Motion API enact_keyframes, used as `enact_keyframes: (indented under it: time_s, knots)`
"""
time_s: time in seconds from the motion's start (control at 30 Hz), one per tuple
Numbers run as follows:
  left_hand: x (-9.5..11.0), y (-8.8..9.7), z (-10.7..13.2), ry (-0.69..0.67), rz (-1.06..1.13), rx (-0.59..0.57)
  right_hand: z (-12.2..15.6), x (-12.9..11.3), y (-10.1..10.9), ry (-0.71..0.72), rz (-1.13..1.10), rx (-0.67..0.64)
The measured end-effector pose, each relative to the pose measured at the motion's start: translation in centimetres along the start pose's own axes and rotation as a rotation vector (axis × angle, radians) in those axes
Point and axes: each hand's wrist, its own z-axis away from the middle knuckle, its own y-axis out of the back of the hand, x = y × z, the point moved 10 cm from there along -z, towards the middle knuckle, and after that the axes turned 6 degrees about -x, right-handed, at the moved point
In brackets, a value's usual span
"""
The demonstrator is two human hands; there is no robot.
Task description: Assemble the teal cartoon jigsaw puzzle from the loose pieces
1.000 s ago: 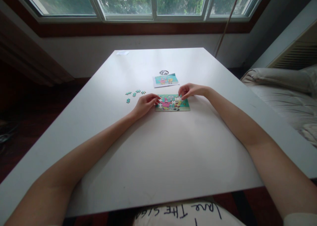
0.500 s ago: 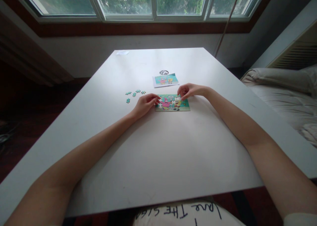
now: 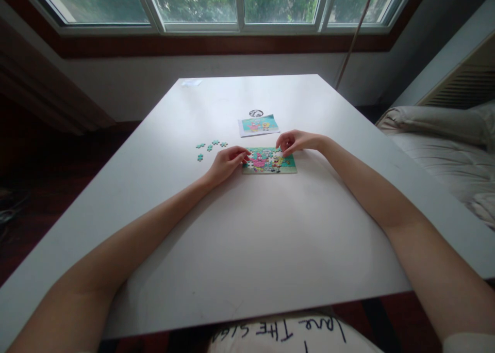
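Observation:
A small cartoon jigsaw puzzle [image 3: 269, 163] lies flat near the middle of the white table [image 3: 247, 239], with a few white gaps in it. My left hand [image 3: 226, 163] rests at its left edge, fingers curled and fingertips on the puzzle. My right hand [image 3: 294, 141] hovers over the top right part, fingers pinched together over the picture; whether a piece sits between them is too small to tell. Several loose teal puzzle pieces [image 3: 211, 147] lie scattered on the table to the left of my left hand.
A reference picture card [image 3: 258, 125] lies just beyond the puzzle, with a small round dark object [image 3: 256, 113] behind it. A slip of paper [image 3: 191, 82] sits at the far left corner. A bed [image 3: 444, 146] stands to the right, windows beyond the table.
My right hand has shifted very slightly to the left over the puzzle. The left hand and the pieces have stayed where they were.

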Motion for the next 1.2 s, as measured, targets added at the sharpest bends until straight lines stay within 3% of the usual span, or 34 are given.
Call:
enact_keyframes:
  time_s: [1.2]
  knots:
    - [-0.09,0.00,0.04,0.013,-0.013,0.004,-0.24,0.43,-0.74,0.003,0.080,-0.126]
